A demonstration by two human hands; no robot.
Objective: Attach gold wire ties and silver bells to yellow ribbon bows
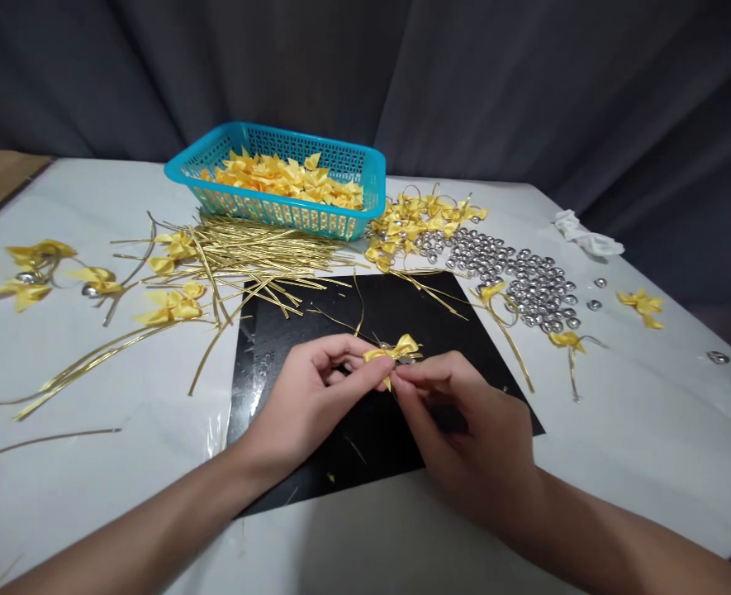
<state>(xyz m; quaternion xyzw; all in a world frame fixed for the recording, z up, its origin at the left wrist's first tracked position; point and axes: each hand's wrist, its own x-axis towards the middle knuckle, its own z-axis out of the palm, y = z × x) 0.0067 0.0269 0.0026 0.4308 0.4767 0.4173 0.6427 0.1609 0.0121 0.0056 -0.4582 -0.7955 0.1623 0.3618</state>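
Pinching a yellow bow (pixel 396 349), left hand (pixel 312 397) and right hand (pixel 464 430) both closed on it, over the black mat (pixel 439 322).

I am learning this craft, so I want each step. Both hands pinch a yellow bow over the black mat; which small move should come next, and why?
Probably a twist of the gold wire round the middle of the yellow bow. The left hand and right hand both pinch it there, the wire rises loose behind it, and bows at the left already carry wire.
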